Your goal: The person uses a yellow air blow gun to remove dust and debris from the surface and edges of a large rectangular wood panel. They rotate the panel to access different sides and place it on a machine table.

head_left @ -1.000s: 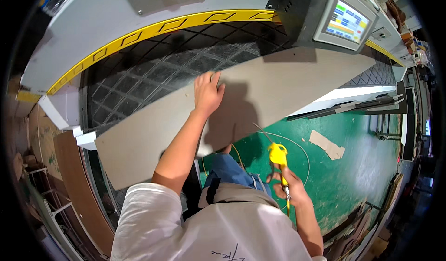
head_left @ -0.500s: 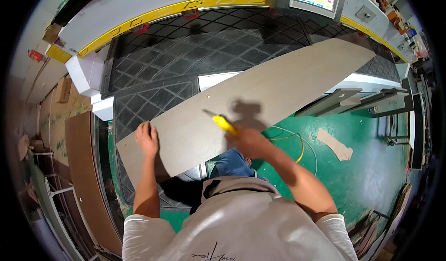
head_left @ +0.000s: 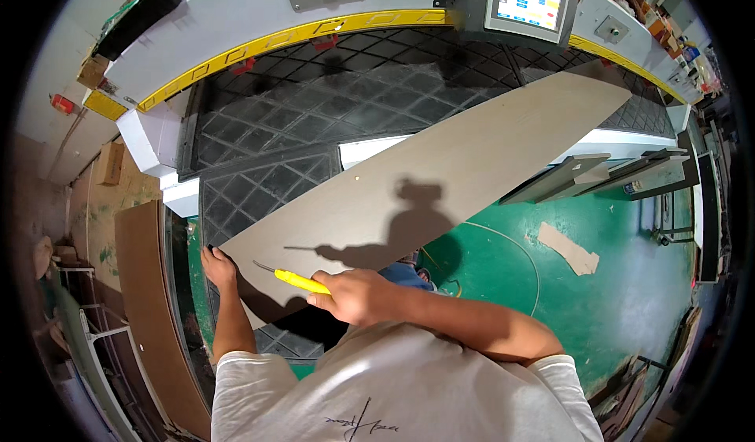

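A long grey-beige board (head_left: 472, 143) lies slantwise before me, from near left to far right. At its near-left end, my left hand (head_left: 220, 269) grips the corner, fingers curled at the edge. My right hand (head_left: 354, 294) is closed around a yellow-handled knife (head_left: 303, 281) with a thin, slightly curved blade. The knife points left, toward the board's near end and my left hand. Whether its tip touches the board, I cannot tell. Shadows of my head and arm fall across the board's middle.
Beneath the board is a black diamond-patterned bed (head_left: 314, 112) of a machine with a yellow rail (head_left: 275, 41) and a screen (head_left: 528, 5). Grey panels (head_left: 562, 176) stand at right; a brown panel (head_left: 141, 300) leans at left. A cardboard scrap (head_left: 568, 249) and hose (head_left: 527, 257) lie on the green floor.
My right hand has swung left and nearer my body with the knife, which points more to the left. My left hand has slid from the board's top to its end corner.
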Demonstrator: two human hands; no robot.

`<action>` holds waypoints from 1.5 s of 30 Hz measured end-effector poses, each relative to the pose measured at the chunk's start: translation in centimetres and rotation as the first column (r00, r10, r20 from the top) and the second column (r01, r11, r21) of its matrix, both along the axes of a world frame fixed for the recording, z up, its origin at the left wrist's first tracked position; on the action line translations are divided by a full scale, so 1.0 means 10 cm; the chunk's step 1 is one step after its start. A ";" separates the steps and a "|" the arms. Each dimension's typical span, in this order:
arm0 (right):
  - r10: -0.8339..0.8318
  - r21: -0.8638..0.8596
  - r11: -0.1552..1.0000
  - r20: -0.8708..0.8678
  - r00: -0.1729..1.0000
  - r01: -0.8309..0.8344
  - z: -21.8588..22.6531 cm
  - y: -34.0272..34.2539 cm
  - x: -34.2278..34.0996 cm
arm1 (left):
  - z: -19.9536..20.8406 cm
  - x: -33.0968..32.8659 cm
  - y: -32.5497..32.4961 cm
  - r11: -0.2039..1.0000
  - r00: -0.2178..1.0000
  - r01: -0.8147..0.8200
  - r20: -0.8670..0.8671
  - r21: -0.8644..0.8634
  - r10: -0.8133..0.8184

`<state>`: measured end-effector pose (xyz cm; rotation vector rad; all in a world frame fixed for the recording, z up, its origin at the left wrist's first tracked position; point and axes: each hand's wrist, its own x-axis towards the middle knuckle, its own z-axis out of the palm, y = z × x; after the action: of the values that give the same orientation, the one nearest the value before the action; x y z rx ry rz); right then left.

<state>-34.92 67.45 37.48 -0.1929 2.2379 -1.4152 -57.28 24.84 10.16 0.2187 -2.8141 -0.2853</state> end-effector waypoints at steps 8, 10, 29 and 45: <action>-0.013 0.053 0.999 -0.035 0.999 0.015 -0.22 0.27 -0.08 | 0.17 0.05 0.23 1.000 1.000 0.005 -0.029 -0.003 -0.005; -0.006 0.081 0.997 0.104 0.995 -0.002 -0.18 0.36 -0.12 | 0.22 0.09 0.37 0.999 1.000 0.011 -0.001 -0.043 -0.011; -0.533 0.319 0.812 0.065 0.844 0.489 -0.37 1.89 0.48 | 0.51 0.45 4.13 0.646 0.661 0.723 0.027 0.244 -0.750; -0.946 0.294 0.321 0.045 0.322 0.900 -0.23 4.08 0.94 | 0.41 0.61 5.86 0.577 0.585 0.796 0.011 0.181 -0.811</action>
<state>-25.53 108.21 35.16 1.5541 2.3069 -1.4973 -51.16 83.43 14.30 -1.1046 -2.7706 -0.7063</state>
